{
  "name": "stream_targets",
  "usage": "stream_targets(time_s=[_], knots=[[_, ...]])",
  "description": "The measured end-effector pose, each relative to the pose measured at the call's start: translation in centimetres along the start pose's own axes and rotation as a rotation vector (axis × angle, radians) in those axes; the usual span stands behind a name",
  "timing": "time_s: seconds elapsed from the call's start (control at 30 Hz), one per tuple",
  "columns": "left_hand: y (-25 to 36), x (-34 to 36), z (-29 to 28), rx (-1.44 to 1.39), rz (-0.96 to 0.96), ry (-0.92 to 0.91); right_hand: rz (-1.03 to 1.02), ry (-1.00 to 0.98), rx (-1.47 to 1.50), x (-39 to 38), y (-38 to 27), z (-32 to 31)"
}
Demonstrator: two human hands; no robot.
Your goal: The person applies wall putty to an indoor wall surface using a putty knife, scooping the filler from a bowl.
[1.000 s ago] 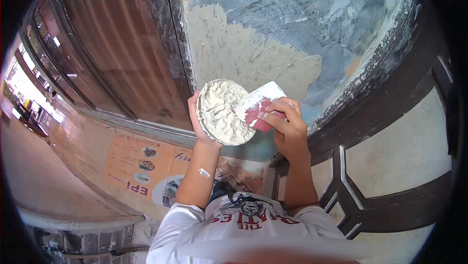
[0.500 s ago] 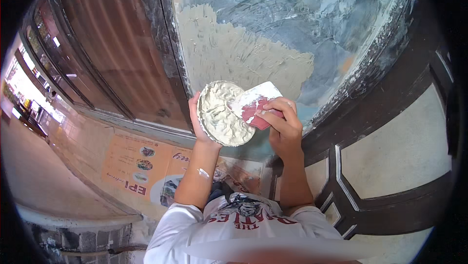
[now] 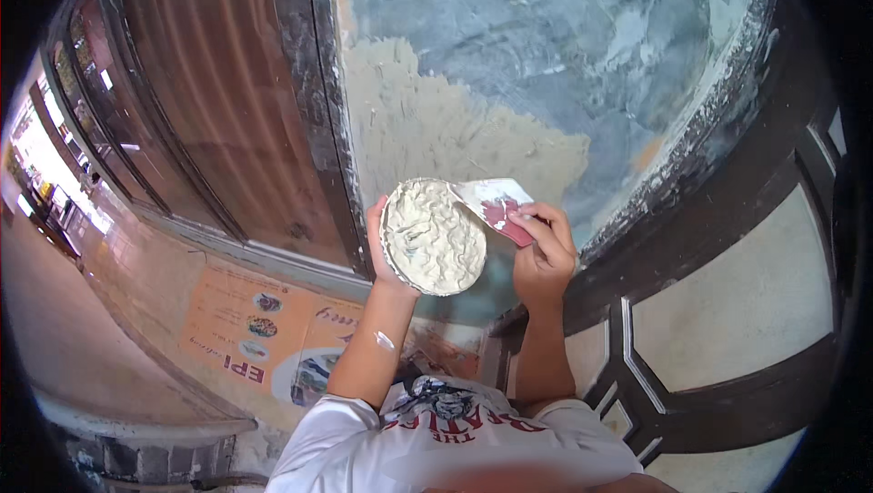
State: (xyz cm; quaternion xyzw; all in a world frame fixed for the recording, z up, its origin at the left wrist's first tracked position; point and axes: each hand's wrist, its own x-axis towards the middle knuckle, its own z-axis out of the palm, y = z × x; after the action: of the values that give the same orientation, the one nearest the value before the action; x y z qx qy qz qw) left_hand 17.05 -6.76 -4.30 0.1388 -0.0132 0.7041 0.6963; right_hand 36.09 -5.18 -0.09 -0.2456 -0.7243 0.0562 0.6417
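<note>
The right hand (image 3: pixel 546 266) has its fingers (image 3: pixel 547 214) and thumb closed narrowly on the end of a red scraper (image 3: pixel 503 213). The left hand (image 3: pixel 384 270) cups a round tub (image 3: pixel 444 293) from its nine o'clock side; the fingers underneath are hidden from me, so I can't tell how far they spread. Cream-coloured paste (image 3: pixel 432 238) fills the tub, lying in thick, wavy ridges. The scraper, smeared with white, overlaps the tub's rim at about two o'clock. Both are held out in front of a wall (image 3: pixel 518 20) with a beige patch (image 3: pixel 473 134). The left forearm (image 3: pixel 364 361) slants up toward one o'clock (there's a white dab (image 3: pixel 384 341) on it, I notice), while the right one points to twelve, its hand turned toward ten.
</note>
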Motion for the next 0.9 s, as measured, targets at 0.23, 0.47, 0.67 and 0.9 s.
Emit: stream_targets(time_s=[0.23, 0.47, 0.67, 0.9], knots=[[3.4, 1.8, 0.4, -0.054, -0.021, -0.1, 0.094, 0.076, 0.019, 0.6, 0.0, 3.7], [7.2, 3.9, -0.5, -0.092, -0.119, -0.177, 0.013, 0.102, -0.11, 3.8, 0.5, 6.9], [9.2, 3.6, -2.5, -0.064, -0.086, -0.046, -0.225, 0.118, -0.281, 11.4, 1.6, 9.0], [10.5, 2.8, -4.2, -0.004, -0.015, 0.063, -0.687, -0.222, -0.579, 14.8, 5.2, 9.4]])
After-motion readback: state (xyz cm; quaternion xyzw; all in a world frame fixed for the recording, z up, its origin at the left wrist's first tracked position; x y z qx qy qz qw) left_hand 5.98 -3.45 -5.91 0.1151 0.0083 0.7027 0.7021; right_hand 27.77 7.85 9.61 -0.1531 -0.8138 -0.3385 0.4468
